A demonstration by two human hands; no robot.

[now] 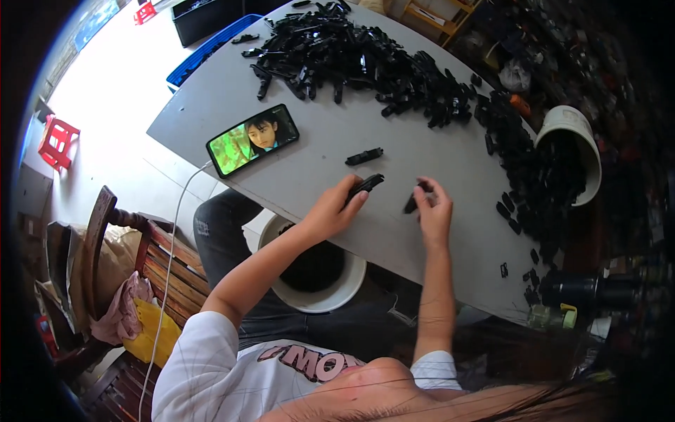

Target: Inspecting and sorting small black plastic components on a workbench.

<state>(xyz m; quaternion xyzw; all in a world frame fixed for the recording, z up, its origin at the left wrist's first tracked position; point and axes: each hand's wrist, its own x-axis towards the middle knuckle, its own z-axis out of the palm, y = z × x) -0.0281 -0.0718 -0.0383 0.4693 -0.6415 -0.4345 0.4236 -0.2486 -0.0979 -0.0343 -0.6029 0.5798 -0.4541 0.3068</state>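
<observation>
My left hand [336,209] is closed around a long black plastic part [366,185], whose far end sticks out past the fingers. To its right, my right hand [434,203] pinches a smaller dark piece [410,205] just over the table, partly covered by the fingers. Another long black plastic part [364,156] lies on the grey table [316,137] beyond my left hand. A large heap of black plastic parts [344,56] covers the table's far side. A second pile of small dark pieces [534,172] runs along the right edge.
A phone [253,140] playing a video lies at the left edge, its white cable [174,243] trailing down. A white bucket [355,280] with dark pieces stands below the near edge. Another bucket [571,118] lies tipped at the right. A wooden chair [176,257] is at left.
</observation>
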